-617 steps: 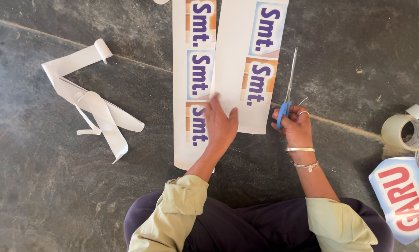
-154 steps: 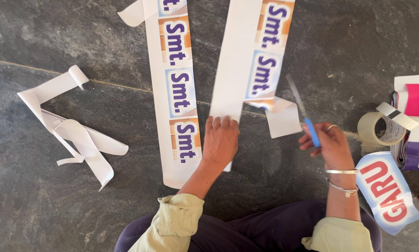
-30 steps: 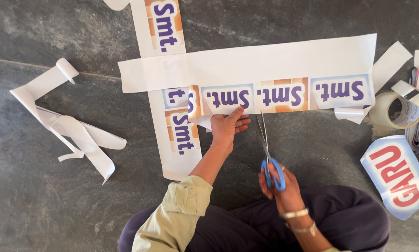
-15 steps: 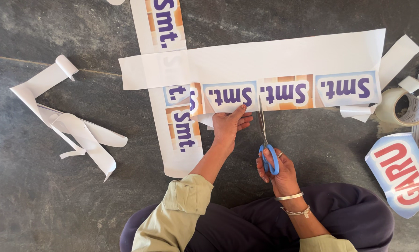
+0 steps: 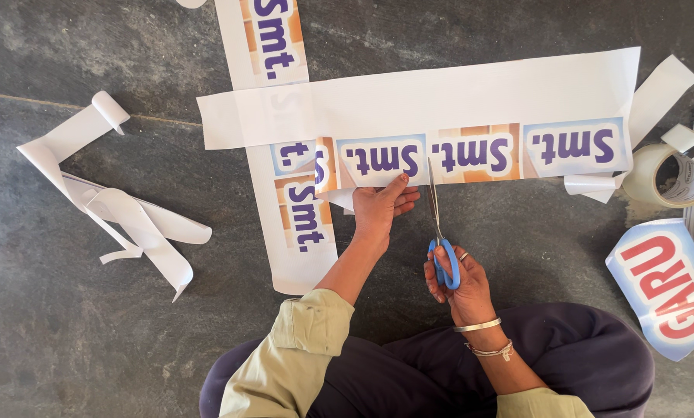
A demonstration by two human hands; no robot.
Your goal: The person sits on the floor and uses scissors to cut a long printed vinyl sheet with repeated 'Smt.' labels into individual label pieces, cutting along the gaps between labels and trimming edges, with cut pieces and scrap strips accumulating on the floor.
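Your right hand (image 5: 457, 285) is closed through the blue handles of the scissors (image 5: 438, 232), blades pointing away from you and meeting the near edge of the wide printed paper strip (image 5: 440, 108), between two of its printed label panels. Your left hand (image 5: 379, 209) lies flat, fingers pressing that strip's near edge just left of the blades, gripping nothing. The strip lies crosswise on the dark stone floor (image 5: 92, 333), over a second printed strip (image 5: 297, 224); curled white offcuts (image 5: 115, 201) sit toward the left edge, a tape roll (image 5: 664, 176) at the right.
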